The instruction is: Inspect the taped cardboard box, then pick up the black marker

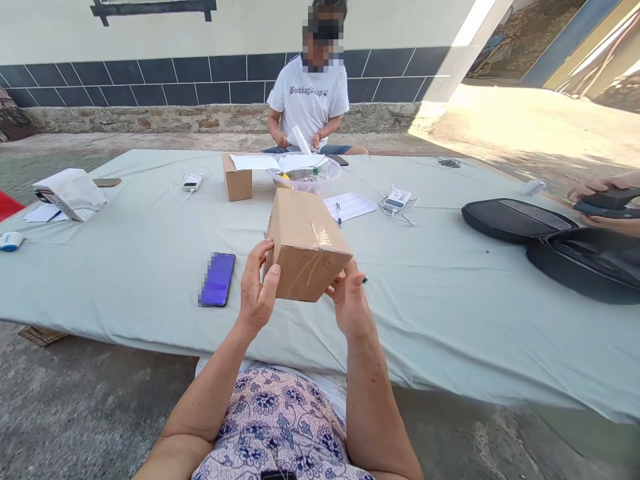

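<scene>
Between my two hands is a brown cardboard box, tilted, with shiny clear tape across its top and near side. My left hand grips the box's left side, thumb at the near edge and fingers along the side. At the lower right corner, my right hand holds the box, its fingers partly hidden underneath. Left of my left hand, a phone with a lit purple screen lies on the table. Just beyond the box are a written sheet of paper and a pen.
A pale cloth covers the table. Across it sits a person behind a plastic basket and another cardboard box. Power banks with cables lie about. At right are an open black case and another person's hands.
</scene>
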### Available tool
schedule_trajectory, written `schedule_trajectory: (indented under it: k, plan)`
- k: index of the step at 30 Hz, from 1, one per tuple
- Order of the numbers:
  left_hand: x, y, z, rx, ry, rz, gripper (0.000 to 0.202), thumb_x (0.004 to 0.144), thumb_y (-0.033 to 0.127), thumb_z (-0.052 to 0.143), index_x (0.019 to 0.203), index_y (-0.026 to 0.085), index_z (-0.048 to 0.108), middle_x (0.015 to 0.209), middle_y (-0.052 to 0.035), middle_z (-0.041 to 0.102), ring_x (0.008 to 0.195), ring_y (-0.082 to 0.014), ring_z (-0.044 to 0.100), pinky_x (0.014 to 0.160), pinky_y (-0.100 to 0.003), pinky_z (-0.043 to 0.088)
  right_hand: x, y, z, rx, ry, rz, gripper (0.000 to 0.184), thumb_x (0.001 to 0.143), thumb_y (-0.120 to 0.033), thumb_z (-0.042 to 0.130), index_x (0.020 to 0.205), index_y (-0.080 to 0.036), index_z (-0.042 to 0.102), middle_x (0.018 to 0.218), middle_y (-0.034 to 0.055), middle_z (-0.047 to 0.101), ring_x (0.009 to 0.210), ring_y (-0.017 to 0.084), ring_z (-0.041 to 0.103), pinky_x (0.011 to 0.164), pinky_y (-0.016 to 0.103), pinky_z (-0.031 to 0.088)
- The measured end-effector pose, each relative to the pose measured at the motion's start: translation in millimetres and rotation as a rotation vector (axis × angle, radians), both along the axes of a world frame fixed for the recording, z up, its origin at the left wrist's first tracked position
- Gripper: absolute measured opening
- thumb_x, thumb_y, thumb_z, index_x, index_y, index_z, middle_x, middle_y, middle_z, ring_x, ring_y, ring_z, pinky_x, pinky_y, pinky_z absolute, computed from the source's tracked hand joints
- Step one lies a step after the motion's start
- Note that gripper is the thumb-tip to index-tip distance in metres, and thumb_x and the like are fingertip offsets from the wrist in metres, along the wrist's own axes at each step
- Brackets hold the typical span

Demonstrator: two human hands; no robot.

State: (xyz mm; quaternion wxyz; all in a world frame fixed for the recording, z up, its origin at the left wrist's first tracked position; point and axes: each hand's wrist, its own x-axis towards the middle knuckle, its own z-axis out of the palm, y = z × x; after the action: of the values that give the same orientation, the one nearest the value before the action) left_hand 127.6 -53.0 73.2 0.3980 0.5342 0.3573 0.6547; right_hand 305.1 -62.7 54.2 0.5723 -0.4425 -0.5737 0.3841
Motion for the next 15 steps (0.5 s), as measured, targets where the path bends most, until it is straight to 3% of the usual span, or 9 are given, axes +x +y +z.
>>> schedule_trajectory:
  k: [3,8,15]
  plan:
    - [2.6,-1.8,-0.7,-0.003,0.005,0.019,0.04,0.091,0.046,0.072,0.127,0.029,0.065,0.141,-0.0104,0.062,0.139,-0.0308,0.055,0.119,-0.045,0.042,-0.9,-1.4,2.6,-0.106,0.146,0.004,0.075,0.092,-0.09,0.026,0.144,-0.04,0.044,0.131,0.0051,0.074,0.117,0.027,0.073,0.085,0.042,0.063]
    - [3.7,-0.4,-4.7,-0.012,0.012,0.063,0.039,0.091,0.056,0.071,0.119,0.029,0.064,0.132,-0.0093,0.063,0.133,-0.0293,0.057,0.115,-0.044,0.044,-1.5,-3.7,4.2,-0.136,0.181,-0.033,0.07,0.089,-0.092,0.033,0.131,-0.038,0.048,0.13,0.004,0.074,0.12,0.027,0.071,0.088,0.041,0.062]
    - [3.9,2.7,-9.8,0.165,0.08,0.109,0.029,0.096,0.052,0.067,0.114,0.029,0.072,0.134,-0.0106,0.065,0.133,-0.0287,0.059,0.117,-0.045,0.044,-4.5,-2.8,3.3,-0.143,0.275,-0.093,0.061,0.088,-0.089,0.044,0.117,-0.035,0.051,0.133,0.0035,0.065,0.112,0.024,0.069,0.081,0.037,0.062]
